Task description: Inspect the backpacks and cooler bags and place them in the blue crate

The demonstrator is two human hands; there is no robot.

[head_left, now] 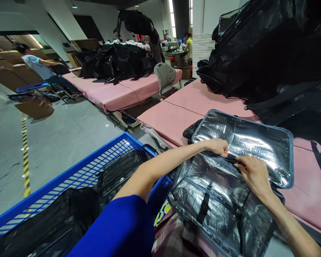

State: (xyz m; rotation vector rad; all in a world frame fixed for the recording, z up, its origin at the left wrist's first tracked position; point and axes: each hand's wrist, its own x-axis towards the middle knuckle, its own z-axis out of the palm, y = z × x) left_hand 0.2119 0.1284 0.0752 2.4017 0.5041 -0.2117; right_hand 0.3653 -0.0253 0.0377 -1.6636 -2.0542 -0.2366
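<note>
A bag with a shiny silver foil lining (216,192) lies open in front of me at the table's edge. Its foil-lined lid (246,139), with a grey-blue bound edge, is folded back onto the table. My left hand (218,146) is closed at the fold between lid and body, gripping one end of a short black strap (232,160). My right hand (254,173) pinches the other end of that strap, a little nearer to me. A black hook-and-loop strip (204,207) runs down the inner lining.
A blue plastic basket (123,137) holding black bags (69,210) stands at my left. Black bags are piled high on the pink table (173,114) at right and on the pink table behind (117,92). A grey chair (165,76) stands between. Two people work farther off.
</note>
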